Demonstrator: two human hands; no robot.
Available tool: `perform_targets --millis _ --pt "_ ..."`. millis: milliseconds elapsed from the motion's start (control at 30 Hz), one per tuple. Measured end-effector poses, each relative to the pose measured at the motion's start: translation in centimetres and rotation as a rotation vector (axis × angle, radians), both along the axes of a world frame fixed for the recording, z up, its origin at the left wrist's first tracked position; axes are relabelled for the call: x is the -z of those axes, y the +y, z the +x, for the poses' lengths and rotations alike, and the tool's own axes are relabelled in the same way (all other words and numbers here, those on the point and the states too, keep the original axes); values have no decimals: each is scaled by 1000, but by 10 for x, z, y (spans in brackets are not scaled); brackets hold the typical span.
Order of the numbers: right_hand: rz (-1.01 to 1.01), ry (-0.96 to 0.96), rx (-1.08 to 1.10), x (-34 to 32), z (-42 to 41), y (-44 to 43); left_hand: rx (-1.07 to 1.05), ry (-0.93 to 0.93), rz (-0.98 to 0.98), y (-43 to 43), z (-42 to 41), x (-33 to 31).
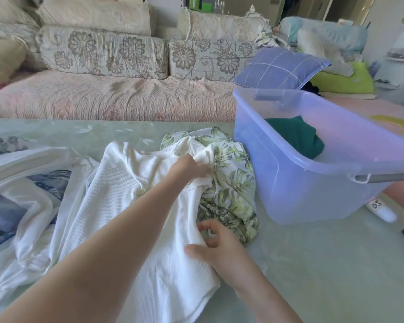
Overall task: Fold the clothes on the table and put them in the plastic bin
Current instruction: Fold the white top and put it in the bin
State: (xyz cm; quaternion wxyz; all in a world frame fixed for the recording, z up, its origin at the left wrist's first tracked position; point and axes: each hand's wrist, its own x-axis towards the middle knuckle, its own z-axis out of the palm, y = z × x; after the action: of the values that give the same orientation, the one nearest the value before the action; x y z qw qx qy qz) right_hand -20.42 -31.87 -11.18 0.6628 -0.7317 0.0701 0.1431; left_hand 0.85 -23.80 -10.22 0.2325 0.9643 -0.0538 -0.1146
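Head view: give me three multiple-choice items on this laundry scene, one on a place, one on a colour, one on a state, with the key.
1. Where does the leaf-print garment lie?
A. Inside the plastic bin
B. On the table, between the white top and the bin
C. On the sofa

2. What colour is the garment in the bin?
A. Dark green
B. Red
C. Yellow

3. What is the left hand doing?
A. Resting flat on the table
B. Gripping the white top's far edge
C. Holding the bin's handle

Key: 1 B, it lies bunched on the table beside the bin; 2 A, dark green cloth shows in the bin's open top; 3 B, its fingers curl round white fabric.
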Motion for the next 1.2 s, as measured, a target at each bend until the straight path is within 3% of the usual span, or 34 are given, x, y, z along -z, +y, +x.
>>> perform_targets --millis 500,633,800,900,1033,1100,1200 --pt "9 74 -3 -1 -5 -2 -109 -56 164 -17 -2 7" --pt "29 81 14 0 -5 -2 -64 -180 199 -10 3 2" --pt "24 93 10 0 -4 -2 -235 -109 -105 12 11 1" --pt "8 89 15 2 -4 -2 -227 -121 -315 20 8 -1" --pt "-2 55 23 2 -3 1 -75 -149 -240 26 0 -6" --pt "-19 35 24 1 -1 4 -70 -50 -396 27 -1 -7" --pt "15 3 12 -1 1 11 -232 48 -620 38 -2 -14"
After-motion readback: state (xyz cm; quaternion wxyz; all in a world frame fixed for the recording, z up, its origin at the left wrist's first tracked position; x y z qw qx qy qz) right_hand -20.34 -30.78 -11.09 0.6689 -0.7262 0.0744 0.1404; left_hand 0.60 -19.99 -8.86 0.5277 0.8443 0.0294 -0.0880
